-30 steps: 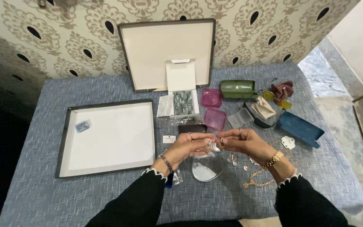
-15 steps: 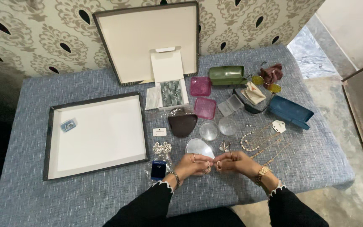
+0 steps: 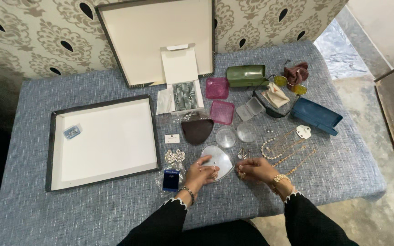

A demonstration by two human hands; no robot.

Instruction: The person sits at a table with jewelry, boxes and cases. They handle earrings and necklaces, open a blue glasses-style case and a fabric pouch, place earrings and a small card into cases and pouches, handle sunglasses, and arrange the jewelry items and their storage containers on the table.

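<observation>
Clear lid (image 3: 218, 160) — left hand (image 3: 203, 171) fingers curled over.

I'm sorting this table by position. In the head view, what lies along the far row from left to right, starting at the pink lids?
Upper pink lid → green glasses case → yellow-lensed glasses → blue glasses case, which sits a little nearer than the rest.

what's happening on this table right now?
A person sorts jewellery on a blue cloth-covered table. The left hand rests at the edge of a clear heart-shaped case; the right hand pinches a small gold piece beside it. Gold chains lie to the right, a white tray to the left.
</observation>
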